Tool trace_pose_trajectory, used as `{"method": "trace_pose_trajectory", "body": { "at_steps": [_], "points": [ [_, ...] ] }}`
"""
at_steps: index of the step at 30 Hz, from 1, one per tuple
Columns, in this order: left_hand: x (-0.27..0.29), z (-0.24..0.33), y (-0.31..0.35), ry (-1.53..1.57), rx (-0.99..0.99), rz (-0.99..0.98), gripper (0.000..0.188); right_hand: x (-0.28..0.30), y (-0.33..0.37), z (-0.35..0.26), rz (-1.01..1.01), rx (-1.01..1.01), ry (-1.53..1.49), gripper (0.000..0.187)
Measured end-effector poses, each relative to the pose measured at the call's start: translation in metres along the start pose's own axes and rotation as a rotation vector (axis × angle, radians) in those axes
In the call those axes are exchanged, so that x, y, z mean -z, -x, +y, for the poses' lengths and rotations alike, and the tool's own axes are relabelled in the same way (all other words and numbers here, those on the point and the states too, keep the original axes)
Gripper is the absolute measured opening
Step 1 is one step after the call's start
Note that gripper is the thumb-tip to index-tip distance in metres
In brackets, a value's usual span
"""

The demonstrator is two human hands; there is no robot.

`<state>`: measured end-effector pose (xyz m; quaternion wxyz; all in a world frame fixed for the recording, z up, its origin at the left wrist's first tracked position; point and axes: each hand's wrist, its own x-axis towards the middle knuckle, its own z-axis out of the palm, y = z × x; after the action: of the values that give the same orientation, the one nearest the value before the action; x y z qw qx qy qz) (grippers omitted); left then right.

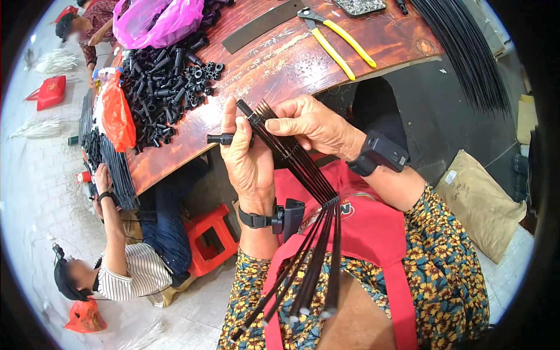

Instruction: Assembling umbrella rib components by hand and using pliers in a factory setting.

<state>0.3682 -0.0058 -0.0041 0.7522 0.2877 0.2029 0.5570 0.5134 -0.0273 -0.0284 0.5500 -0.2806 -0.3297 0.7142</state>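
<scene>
My left hand (248, 157) holds a small black plastic connector (220, 139) between thumb and fingers, level with the top of a bundle of thin black rods (303, 175). My right hand (312, 125) grips that bundle near its upper end, the thumb lying across the rods. The rods run down over my red apron and fan out over my lap (309, 280). Both wrists carry black wrist devices.
A brown wooden table (280, 64) holds a heap of black plastic parts (169, 81), yellow-handled pliers (338, 41), a pink bag (151, 20) and an orange bag (116, 116). Long black rods (466, 52) lie at right. Another person (122, 256) sits at left by a red stool (210, 236).
</scene>
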Motion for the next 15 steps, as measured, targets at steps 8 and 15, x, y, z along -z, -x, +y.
{"method": "trace_pose_trajectory", "body": {
  "at_steps": [8, 15],
  "points": [
    [-0.003, 0.001, -0.001, 0.019, -0.002, -0.013, 0.048, -0.002, 0.000, 0.000, -0.004, 0.041, 0.034, 0.027],
    [0.005, 0.000, -0.003, 0.046, 0.010, 0.050, 0.044, -0.009, 0.005, -0.004, 0.080, 0.058, -0.026, 0.027]
  ]
}}
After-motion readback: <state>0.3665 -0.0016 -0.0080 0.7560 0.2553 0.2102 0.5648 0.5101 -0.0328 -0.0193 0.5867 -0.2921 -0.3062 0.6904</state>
